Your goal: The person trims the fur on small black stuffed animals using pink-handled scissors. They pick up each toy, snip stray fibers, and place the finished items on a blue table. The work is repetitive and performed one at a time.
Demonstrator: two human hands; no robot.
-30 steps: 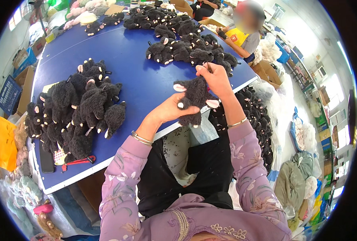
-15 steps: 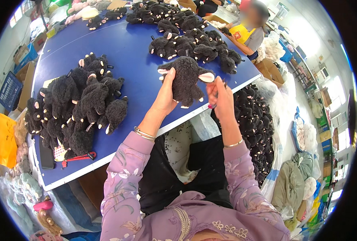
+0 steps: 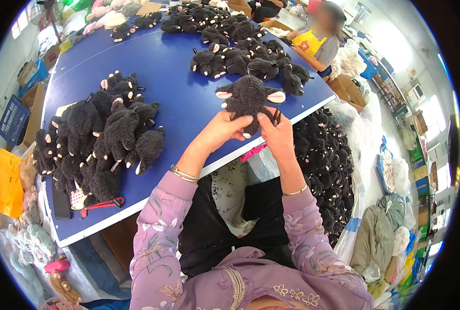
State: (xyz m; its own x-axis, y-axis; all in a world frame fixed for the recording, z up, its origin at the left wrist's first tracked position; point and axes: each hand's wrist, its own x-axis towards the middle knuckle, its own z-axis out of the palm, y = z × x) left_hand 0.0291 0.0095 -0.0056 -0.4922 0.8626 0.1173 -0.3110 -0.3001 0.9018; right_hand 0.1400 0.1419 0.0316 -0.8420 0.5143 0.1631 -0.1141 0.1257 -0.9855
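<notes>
Black plush heaps [image 3: 106,134] occupy the blue table [image 3: 175,119] near 1 held toy [image 3: 249,94].

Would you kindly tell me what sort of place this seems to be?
Probably a soft-toy workshop: many black plush toys like the held one lie piled on a blue table, and a person in a yellow apron is nearby.
</notes>
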